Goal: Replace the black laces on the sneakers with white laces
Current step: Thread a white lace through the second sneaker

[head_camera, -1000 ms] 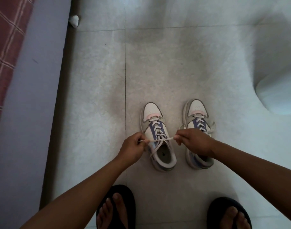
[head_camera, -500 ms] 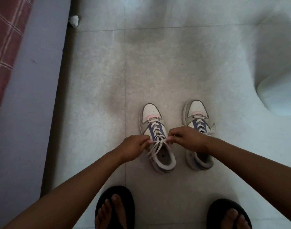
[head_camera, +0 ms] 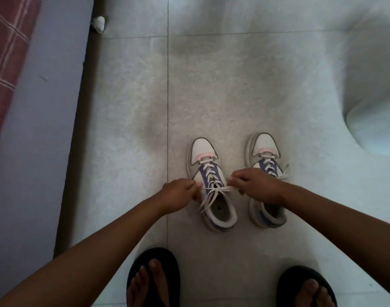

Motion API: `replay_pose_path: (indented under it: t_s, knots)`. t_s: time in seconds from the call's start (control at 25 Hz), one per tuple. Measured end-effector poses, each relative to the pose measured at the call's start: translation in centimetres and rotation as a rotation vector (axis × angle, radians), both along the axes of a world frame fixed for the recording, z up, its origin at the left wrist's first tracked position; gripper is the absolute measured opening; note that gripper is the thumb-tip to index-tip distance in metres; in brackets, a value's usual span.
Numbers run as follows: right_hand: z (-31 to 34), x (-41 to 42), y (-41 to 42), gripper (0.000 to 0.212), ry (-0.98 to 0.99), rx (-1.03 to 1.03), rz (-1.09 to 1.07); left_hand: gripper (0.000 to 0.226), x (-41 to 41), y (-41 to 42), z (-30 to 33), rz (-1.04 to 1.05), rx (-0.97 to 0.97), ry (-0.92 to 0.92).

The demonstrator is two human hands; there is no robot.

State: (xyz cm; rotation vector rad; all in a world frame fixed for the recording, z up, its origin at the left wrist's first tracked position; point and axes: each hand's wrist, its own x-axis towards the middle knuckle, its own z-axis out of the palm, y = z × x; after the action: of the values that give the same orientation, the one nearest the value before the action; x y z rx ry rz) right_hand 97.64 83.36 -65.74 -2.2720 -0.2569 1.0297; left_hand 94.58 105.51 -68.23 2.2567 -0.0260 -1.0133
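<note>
Sneakers stood side by side on the tiled floor point(head_camera: 134, 107), toes pointing away from us, both threaded with white laces over purple tongues. Our left hand point(head_camera: 178, 196) pinched one end of the white lace point(head_camera: 214, 191) at the left sneaker point(head_camera: 208, 173), fingers curled around it. Our right hand point(head_camera: 258, 187) pinched the other end of the same lace, and it lay over the collar of the right sneaker point(head_camera: 264, 149), hiding part of it. Between our hands the lace crossed above the left sneaker's opening, with loose strands hanging toward the heel. Our feet in black sandals point(head_camera: 153, 275) stood near the bottom edge. A bed point(head_camera: 34, 129) with a red checked cover ran along the left side.
</note>
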Motion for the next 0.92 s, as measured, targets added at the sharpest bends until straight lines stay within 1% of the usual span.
replay_pose_path:
  t_s: [0.04, 0.08, 0.12, 0.16, 0.2, 0.24, 0.28, 0.4, 0.44, 0.52, 0.6, 0.64, 0.72, 0.8, 0.84, 0.88, 0.92]
  knots:
    - [0.2, 0.0, 0.0, 0.028, -0.047, 0.008, -0.038, 0.036, 0.0, -0.2, 0.2, 0.014, 0.056, -0.077]
    - [0.5, -0.1, 0.2, 0.026, -0.107, 0.005, -0.038, 0.033, -0.2, -0.5, 0.4, -0.005, 0.121, -0.204]
    - [0.5, -0.6, 0.3, 0.033, -0.181, -0.023, 0.011, 0.033, -0.8, -1.1, 0.6, -0.044, 0.173, -0.33]
    - [0.2, -1.2, 0.4, 0.044, -0.264, -0.078, 0.1, 0.038, -1.7, -1.8, 0.7, -0.095, 0.211, -0.416]
    - [0.0, -2.0, 0.5, 0.052, -0.331, -0.141, 0.188, 0.044, -2.5, -2.5, 0.5, -0.133, 0.238, -0.448]
    - [-0.3, -2.8, 0.6, 0.055, -0.37, -0.196, 0.248, 0.049, -3.3, -3.0, 0.2, -0.13, 0.25, -0.45]
    - [-0.6, -3.4, 0.7, 0.053, -0.347, -0.203, 0.232, 0.052, -3.7, -3.4, -0.2, -0.092, 0.256, -0.447]
    - [-1.1, -4.3, 1.8, 0.037, -0.158, -0.088, 0.011, 0.05, -3.5, -4.6, -1.1, 0.024, 0.312, -0.451]
    - [-1.5, -4.1, 2.3, 0.036, -0.159, -0.107, -0.002, 0.05, -3.2, -5.1, -1.1, 0.04, 0.339, -0.445]
    - [-1.9, -3.7, 3.0, 0.041, -0.194, -0.18, 0.022, 0.05, -2.7, -5.4, -1.3, 0.06, 0.36, -0.418]
    - [-2.1, -3.7, 3.0, 0.044, -0.229, -0.187, 0.007, 0.052, -2.5, -4.4, -1.2, 0.074, 0.324, -0.419]
    - [-1.8, -3.8, 2.5, 0.044, -0.237, -0.153, -0.029, 0.053, -2.4, -3.5, -1.0, 0.089, 0.298, -0.45]
    - [-1.2, -4.2, 1.5, 0.042, -0.29, -0.069, -0.061, 0.05, -2.7, -2.0, -0.6, 0.097, 0.219, -0.606]
    - [-0.5, -4.9, 0.4, 0.043, -0.392, -0.052, 0.001, 0.045, -3.2, -1.5, -0.2, 0.037, 0.158, -0.777]
    - [-0.3, -5.0, 0.0, 0.043, -0.447, -0.061, 0.027, 0.043, -3.1, -1.4, -0.1, -0.012, 0.158, -0.834]
    - [-0.3, -4.8, -0.1, 0.042, -0.484, -0.072, 0.047, 0.042, -2.9, -1.1, -0.2, -0.06, 0.18, -0.86]
    - [-0.3, -4.4, 0.1, 0.039, -0.491, -0.085, 0.056, 0.04, -2.4, -0.8, -0.5, -0.1, 0.205, -0.848]
